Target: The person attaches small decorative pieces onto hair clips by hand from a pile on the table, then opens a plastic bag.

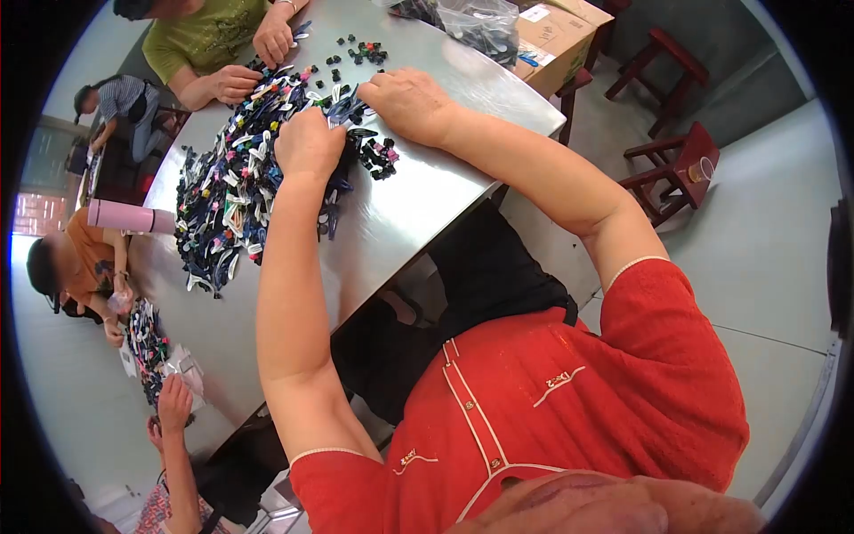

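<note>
A large heap of hair clips (236, 178), mostly black and dark blue with white, pink and yellow ones mixed in, lies on the metal table. My left hand (307, 147) is closed at the heap's right side, its thumb and fingers on a dark blue hair clip (342, 109). Just to the right, my right hand (409, 105) is closed too, its fingertips pinching the near end of clips beside the same spot; the exact pieces are partly hidden. Below it sits a small pile of black and pink mini claw clips (380, 157).
Across the table, a person's hands (253, 62) work at the heap. A pink bottle (132, 216) lies at the left. A filled plastic bag (480, 27) and a cardboard box (556, 40) are at the top. Red stools (672, 173) stand at right. Other people sit at left.
</note>
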Demonstrator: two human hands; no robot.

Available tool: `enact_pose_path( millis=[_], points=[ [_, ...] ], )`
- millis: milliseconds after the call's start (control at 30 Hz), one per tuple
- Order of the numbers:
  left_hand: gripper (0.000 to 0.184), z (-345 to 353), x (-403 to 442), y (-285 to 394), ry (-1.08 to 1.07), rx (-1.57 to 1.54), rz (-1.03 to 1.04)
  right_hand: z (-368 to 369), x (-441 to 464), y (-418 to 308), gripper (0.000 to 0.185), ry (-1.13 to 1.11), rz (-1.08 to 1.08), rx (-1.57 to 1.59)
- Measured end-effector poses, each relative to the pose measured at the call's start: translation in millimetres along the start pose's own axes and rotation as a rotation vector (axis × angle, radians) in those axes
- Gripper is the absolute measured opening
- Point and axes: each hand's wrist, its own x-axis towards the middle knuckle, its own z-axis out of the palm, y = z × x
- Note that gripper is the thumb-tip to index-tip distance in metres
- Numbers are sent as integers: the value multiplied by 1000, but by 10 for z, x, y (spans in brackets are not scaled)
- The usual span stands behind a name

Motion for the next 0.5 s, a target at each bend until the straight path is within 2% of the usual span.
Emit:
enact_pose_path(
  millis=[100, 167, 200, 267, 300, 367, 400, 433, 467, 500],
  points=[
    [23, 68, 17, -35, 9, -25, 25, -26, -7, 10, 12, 65, 22, 93],
    [15, 118, -18, -71, 114, -106, 205, 53, -7, 54, 13, 103, 19, 118],
    [15, 150, -61, -78, 115, -104, 204, 49, 6, 54, 13, 140, 14, 144],
    [8, 216, -145, -92, 330, -157, 354, 12, 13, 100, 14, 151, 45, 161],
    [6, 219, -163, -99, 327, -185, 342, -37, 14, 123, 15, 159, 78, 176],
    [6, 155, -207, -120, 317, -285, 313, -128, 75, 289, 9, 354, 140, 101],
    [6, 112, -242, -139, 304, -386, 287, -288, 88, 420, 19, 349, 183, -42],
    [9, 69, -288, -145, 309, -500, 230, -387, 112, 626, 21, 340, 247, -152],
    [9, 30, -335, -155, 313, -499, 220, -339, 189, 964, 13, 447, 302, -136],
    [12, -7, -379, -160, 279, -613, 150, -617, 191, 969, 13, 462, 383, -182]
  ],
)
